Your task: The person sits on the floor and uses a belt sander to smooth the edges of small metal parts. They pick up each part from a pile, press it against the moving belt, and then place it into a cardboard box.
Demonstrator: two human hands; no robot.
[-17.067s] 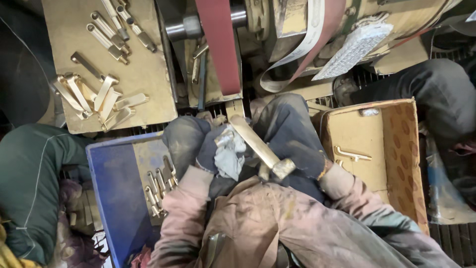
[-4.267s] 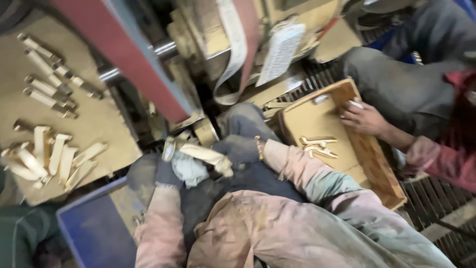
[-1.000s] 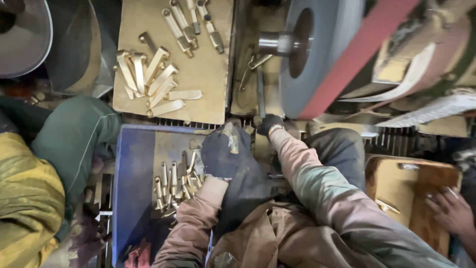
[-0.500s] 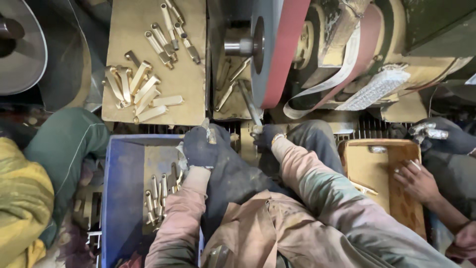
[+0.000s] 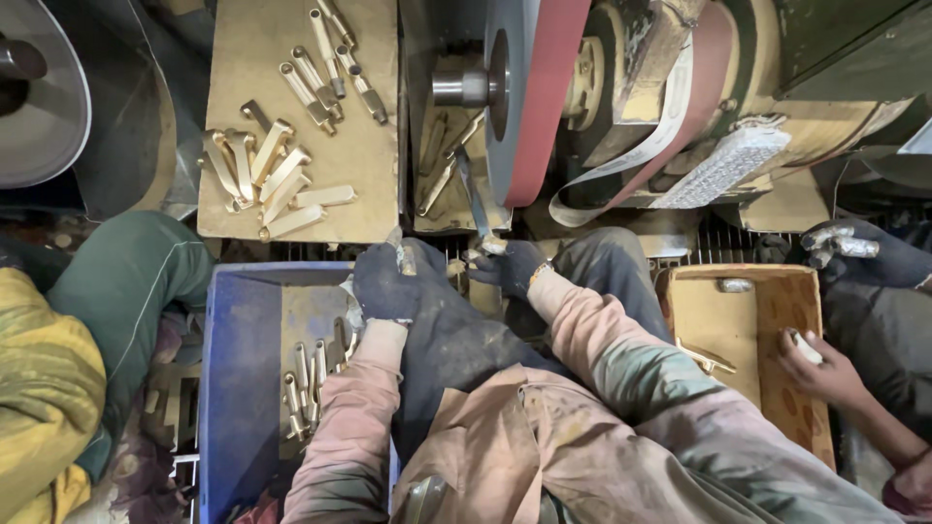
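Brass everywhere: the left hand (image 5: 386,281), in a dark glove, is closed around a small brass piece (image 5: 396,254) whose tip sticks up above the knuckles, just over the far right corner of the blue crate (image 5: 238,388). The right hand (image 5: 510,267), also dark-gloved, is curled shut on the near end of a thin metal rod (image 5: 474,204) that runs up toward the red sanding belt (image 5: 544,97); the rod's far tip sits just beside the belt's lower edge, and contact cannot be told. Both hands sit close together, above the person's knees, between the crate and the belt machine. Inside the blue crate a row of brass fittings (image 5: 306,383) lies along its right wall, near the left forearm. Beyond the crate, a cardboard sheet (image 5: 374,199) carries two groups: a loose pile of flat brass blanks (image 5: 267,184) near its near-left corner and a few long brass stems (image 5: 335,63) toward its far right edge. More brass rods (image 5: 442,170) lie in the dusty gap between the sheet and the belt wheel. At the right, a wooden box (image 5: 718,325) holds one bent brass piece (image 5: 704,357) near its left wall; another person's hand (image 5: 815,364) rests at its right edge, pinching something small and pale. A loose strip of worn belt (image 5: 670,126) hangs off the machine body
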